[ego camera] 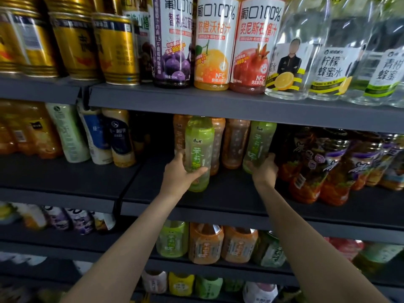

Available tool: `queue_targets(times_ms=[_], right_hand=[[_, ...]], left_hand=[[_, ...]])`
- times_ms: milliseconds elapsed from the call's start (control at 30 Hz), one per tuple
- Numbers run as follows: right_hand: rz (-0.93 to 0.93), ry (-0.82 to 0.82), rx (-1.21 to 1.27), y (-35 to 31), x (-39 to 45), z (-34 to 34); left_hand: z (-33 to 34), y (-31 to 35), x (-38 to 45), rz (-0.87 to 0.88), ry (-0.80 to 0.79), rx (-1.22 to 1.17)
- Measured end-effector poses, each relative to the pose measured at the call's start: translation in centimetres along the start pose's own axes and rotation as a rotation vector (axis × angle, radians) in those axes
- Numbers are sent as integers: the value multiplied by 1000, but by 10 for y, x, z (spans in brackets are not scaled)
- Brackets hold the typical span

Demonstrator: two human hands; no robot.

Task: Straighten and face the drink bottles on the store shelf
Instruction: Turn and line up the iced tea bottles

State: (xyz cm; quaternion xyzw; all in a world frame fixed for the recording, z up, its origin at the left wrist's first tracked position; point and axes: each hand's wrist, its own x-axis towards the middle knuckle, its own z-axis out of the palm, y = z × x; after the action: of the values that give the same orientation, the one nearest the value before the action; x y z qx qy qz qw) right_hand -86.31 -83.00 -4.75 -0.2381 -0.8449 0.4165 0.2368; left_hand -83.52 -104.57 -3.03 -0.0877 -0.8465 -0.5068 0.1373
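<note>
On the middle shelf (218,202) stand two green tea bottles among orange ones. My left hand (179,176) grips the lower part of the left green bottle (199,145), which stands forward of the row with its label facing me. My right hand (265,171) holds the base of the right green bottle (260,141), which sits further back and leans slightly. Two orange tea bottles (235,143) stand between and behind them.
Dark-labelled tea bottles (312,167) crowd the shelf to the right of my right hand. White and blue drink bottles (98,136) stand to the left, with bare shelf between. Above are gold cans (115,49), juice bottles (215,44) and clear honey-water bottles (299,57). Lower shelves hold more bottles.
</note>
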Motion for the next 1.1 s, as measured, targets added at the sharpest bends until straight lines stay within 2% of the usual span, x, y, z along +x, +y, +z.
queue_targets(times_ms=[133,300,433,533,667,767,867,933,1033,1100], right_hand=[[61,-45,-15,-7,20,4],[95,-104,-100,-7,23,2],[12,-164,-266,11,0,-1],[-14,-185,-229,18,-16,-17],[-170,-40,-97,35,-38,-53],[-358,221,-73,44,-55,-86],[-324,448,-130,47,-63,-114],[-226,399,-143,53,-61,-122],[-194,204,-172,66,-50,-116],[-164,154,-161,71,-43,-107]], left_hand=[[0,-1,2,-17,-23,-6],[-4,-6,3,-29,-132,49],[0,-6,1,-11,-180,61],[18,4,-1,16,-245,23],[54,21,2,54,-268,21],[76,36,5,82,-293,-9],[96,47,7,103,-294,26],[109,51,9,86,-279,30],[125,58,9,80,-231,58],[131,61,10,85,-202,64]])
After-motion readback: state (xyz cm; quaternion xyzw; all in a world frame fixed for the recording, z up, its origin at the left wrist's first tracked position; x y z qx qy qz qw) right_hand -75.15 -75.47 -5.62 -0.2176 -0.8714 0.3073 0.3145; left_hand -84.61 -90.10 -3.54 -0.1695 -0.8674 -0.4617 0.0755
